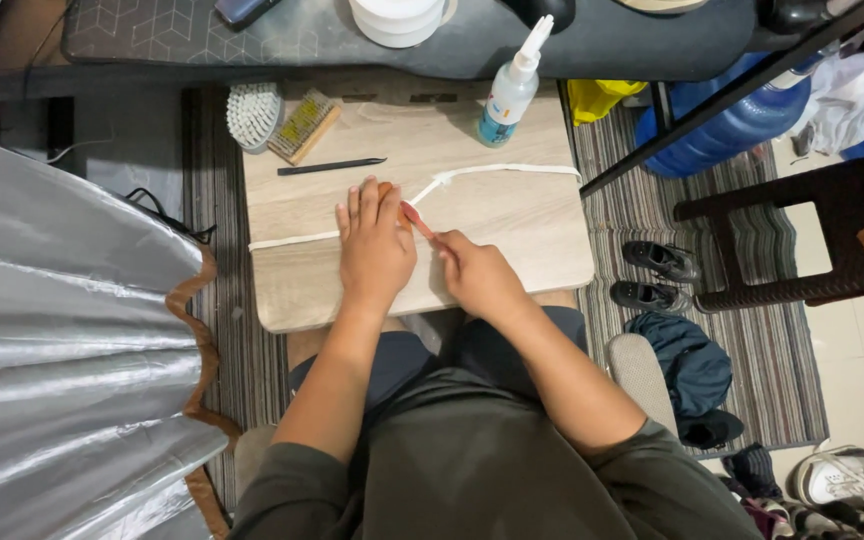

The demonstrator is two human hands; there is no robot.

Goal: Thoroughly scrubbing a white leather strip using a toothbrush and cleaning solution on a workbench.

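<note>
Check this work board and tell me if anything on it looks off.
Nothing looks spilled or broken. The white lace lies stretched across the wooden board, pinned flat by the left hand; the right hand holds a pinkish tool to it. The spray bottle stands upright.

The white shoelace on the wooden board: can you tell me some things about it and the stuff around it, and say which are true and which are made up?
1. The white shoelace lies across the wooden board. True.
2. The left hand presses flat on the lace. True.
3. The right hand holds a pair of scissors. False: it holds a small pink-handled tool, apparently a brush.
4. The spray bottle lies on its side on the floor. False: it stands at the board's far edge.
5. Two brushes sit at the board's far left corner. True.
6. The black stick is in the left hand. False: it lies alone on the board.
</note>
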